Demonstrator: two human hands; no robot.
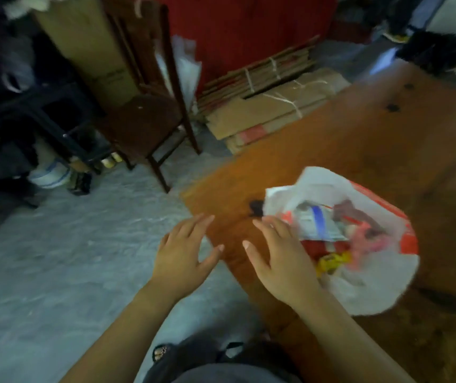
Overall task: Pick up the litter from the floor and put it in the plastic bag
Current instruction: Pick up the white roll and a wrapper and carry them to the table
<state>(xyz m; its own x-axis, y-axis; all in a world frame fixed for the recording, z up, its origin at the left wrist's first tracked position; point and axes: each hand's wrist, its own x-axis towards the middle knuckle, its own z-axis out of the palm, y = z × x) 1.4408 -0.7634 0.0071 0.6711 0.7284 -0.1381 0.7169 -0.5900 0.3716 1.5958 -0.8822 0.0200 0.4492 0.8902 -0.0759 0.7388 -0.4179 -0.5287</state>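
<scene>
A white and red plastic bag (370, 280) lies on a brown wooden table (359, 139), its mouth facing me. Inside it I see litter: a white wrapper with a blue stripe (318, 222), a red pack (320, 248), a yellow piece (331, 262) and pink bits. My right hand (282, 261) hovers at the bag's left edge with fingers spread, holding nothing. My left hand (185, 252) is open above the table's near corner, over the grey floor (69, 272). The picture is blurred by motion.
A dark wooden chair (149, 111) stands on the floor at the left of the table. Bundles of flattened cardboard (273, 106) lie against a red cabinet (243, 31). A dark metal frame and clutter (28, 128) fill the left side. A small black object (256, 208) sits by the bag.
</scene>
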